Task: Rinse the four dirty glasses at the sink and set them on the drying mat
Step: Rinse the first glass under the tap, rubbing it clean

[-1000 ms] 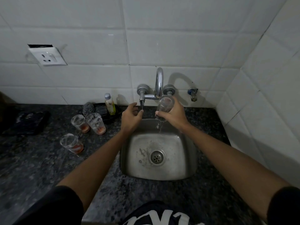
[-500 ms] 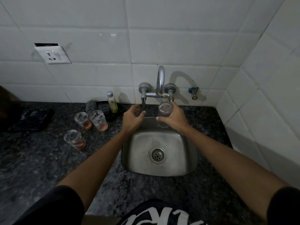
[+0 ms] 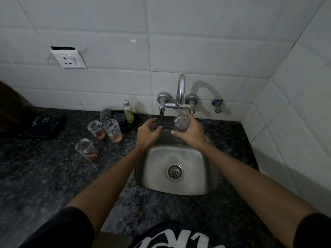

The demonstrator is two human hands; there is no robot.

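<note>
A: Right hand (image 3: 192, 136) wrapped round first glass (image 3: 181, 127), upright below the spout (image 3: 180, 88); a second ago tilted, pouring into sink (image 3: 179, 189).

B: Left hand (image 3: 148, 133)?

A: Loosely curled beside tap lever (image 3: 161, 111), holding nothing; eased off it.

B: Meaning?

A: Probably rinsed, bound for drying mat (image 3: 43, 126). Three dirty glasses (image 3: 105, 132) waiting on counter (image 3: 44, 176).
</note>
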